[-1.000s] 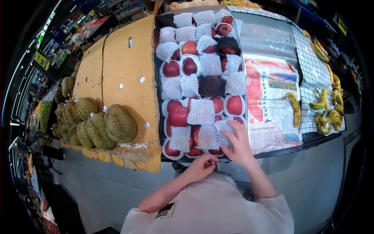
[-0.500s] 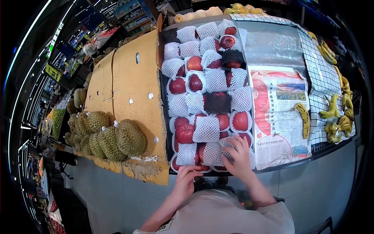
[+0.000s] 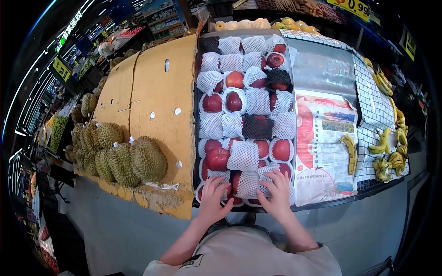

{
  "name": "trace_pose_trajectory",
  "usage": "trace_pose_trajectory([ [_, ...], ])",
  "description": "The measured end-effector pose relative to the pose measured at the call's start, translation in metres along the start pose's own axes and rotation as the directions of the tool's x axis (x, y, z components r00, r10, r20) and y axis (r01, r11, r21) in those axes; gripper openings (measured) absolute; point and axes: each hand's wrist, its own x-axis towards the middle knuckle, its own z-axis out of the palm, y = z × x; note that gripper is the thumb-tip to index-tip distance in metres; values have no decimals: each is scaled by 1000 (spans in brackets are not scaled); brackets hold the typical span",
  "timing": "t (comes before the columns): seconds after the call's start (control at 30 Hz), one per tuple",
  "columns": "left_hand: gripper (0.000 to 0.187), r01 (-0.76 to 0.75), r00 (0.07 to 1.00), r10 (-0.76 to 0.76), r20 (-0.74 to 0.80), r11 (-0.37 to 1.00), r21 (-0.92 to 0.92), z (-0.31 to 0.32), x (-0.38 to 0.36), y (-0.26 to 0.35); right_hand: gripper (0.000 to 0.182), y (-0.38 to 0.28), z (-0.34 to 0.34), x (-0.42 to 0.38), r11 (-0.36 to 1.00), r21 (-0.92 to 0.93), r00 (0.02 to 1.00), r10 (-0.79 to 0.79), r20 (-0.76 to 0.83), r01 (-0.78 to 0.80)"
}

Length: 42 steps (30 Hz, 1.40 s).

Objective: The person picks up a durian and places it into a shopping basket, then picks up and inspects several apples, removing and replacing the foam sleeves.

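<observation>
Red apples (image 3: 218,159), many sleeved in white foam nets, fill the display tray at the centre. My left hand (image 3: 213,198) lies over the front-left apples, thumb and fingers apart, on a white-netted apple (image 3: 222,175) that it partly hides. On the right, my right hand (image 3: 276,195) has its fingers spread over the front row, fingertips at another white-netted apple (image 3: 265,174). Between the two hands sits a netted apple (image 3: 247,183) with its red side showing. Neither hand is visibly lifting an apple. What lies under the palms is hidden.
Durians (image 3: 148,160) are heaped on brown cardboard (image 3: 154,92) to the left. Newspaper (image 3: 317,170) right of the apples carries a spotted banana (image 3: 350,154). Banana bunches (image 3: 382,142) lie on a checked cloth (image 3: 372,110). A black net (image 3: 258,126) wraps one apple.
My left hand has moved up from the tray's front edge onto the front-left apples, its fingers now spread. My right hand stays near the same front-row apple, fingers wider apart. The camera view has shifted slightly.
</observation>
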Motion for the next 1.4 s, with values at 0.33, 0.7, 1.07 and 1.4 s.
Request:
trace_pose_trajectory([
  [0.33, 66, -158, 972, 122, 200, 971, 178, 1, 1, -28, 49, -21, 11, -8, 993, -53, 992, 105, -71, -108],
  [0.7, 80, -228, 940, 204, 274, 972, 57, -7, 7, -53, 52, -76, 35, -4, 909, -403, 992, 127, 24, -107],
  [1.07, 64, -334, 925, 269, 270, 912, 237, -11, 16, -59, 50, -102, 61, -3, 827, -479, 955, 275, -113, -295],
  [1.4, 76, -308, 924, 297, 241, 951, 11, -12, 19, -72, 45, -91, 66, -2, 845, -322, 904, 409, -125, -427],
])
